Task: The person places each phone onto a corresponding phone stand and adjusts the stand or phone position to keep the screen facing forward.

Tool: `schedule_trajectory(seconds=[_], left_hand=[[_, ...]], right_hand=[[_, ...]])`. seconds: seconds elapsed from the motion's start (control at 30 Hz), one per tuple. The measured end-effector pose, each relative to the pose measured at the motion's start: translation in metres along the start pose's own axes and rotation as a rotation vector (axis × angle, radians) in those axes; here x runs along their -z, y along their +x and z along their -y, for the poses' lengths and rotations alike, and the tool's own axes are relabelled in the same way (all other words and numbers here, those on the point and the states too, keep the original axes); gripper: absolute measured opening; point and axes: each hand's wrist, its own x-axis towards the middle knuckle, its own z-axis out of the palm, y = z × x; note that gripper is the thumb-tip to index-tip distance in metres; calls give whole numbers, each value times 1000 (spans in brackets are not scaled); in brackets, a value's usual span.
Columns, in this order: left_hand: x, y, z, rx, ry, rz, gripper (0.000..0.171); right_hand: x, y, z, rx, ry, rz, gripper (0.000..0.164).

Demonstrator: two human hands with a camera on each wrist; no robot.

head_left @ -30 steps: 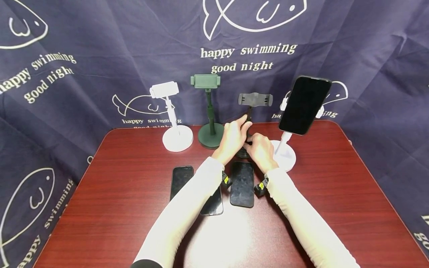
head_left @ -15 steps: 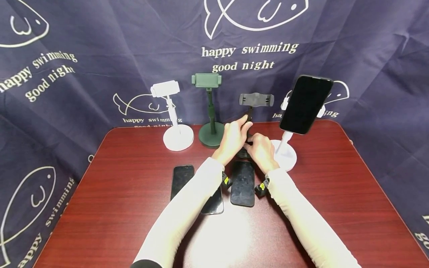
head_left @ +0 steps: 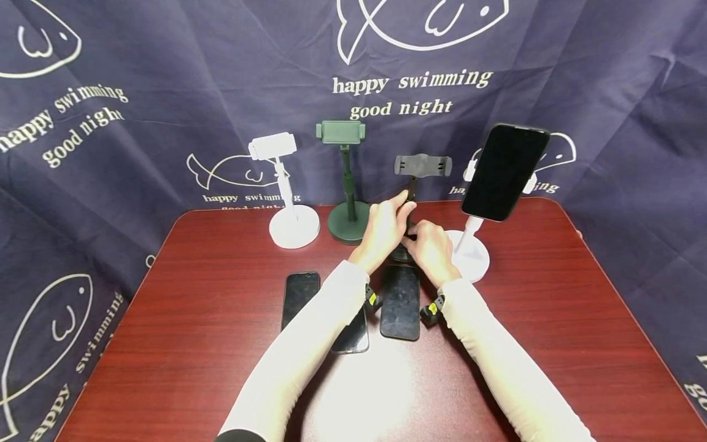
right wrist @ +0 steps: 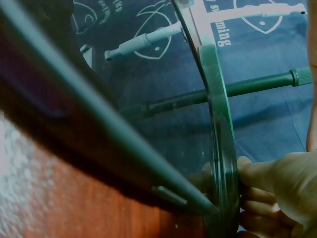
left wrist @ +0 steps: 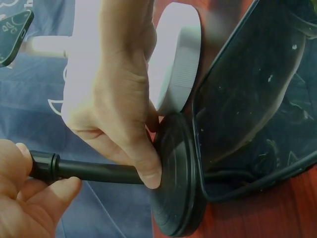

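A black phone stand with a grey clamp (head_left: 423, 164) stands near the back of the table between both hands. My left hand (head_left: 383, 224) grips its pole at the collar (left wrist: 43, 165), thumb and fingers wrapped round it. Lower down, my right hand (head_left: 432, 248) holds the stand at the foot of the pole, its thumb pressed on the round base (left wrist: 173, 198). Curled fingers of the right hand (right wrist: 290, 186) also show in the right wrist view, close to the base's edge. A dark phone (head_left: 400, 302) lies on the table just in front of the base.
To the left stand a green phone stand (head_left: 346, 178) and a white one (head_left: 294, 227). At right, another white stand (head_left: 471, 258) carries a black phone (head_left: 504, 172). Two more phones, one a black phone (head_left: 301, 291), lie partly under the left sleeve (head_left: 309, 344).
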Motion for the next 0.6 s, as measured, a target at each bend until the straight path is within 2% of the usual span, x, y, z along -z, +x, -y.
schedule_trajectory(seconds=[0.43, 0.6], left_hand=[[0, -4, -2, -20, 14, -10, 39], [2, -3, -2, -9, 6, -6, 38]], right_hand=[[0, -5, 0, -9, 3, 4, 20], [2, -4, 1, 3, 4, 12, 20]])
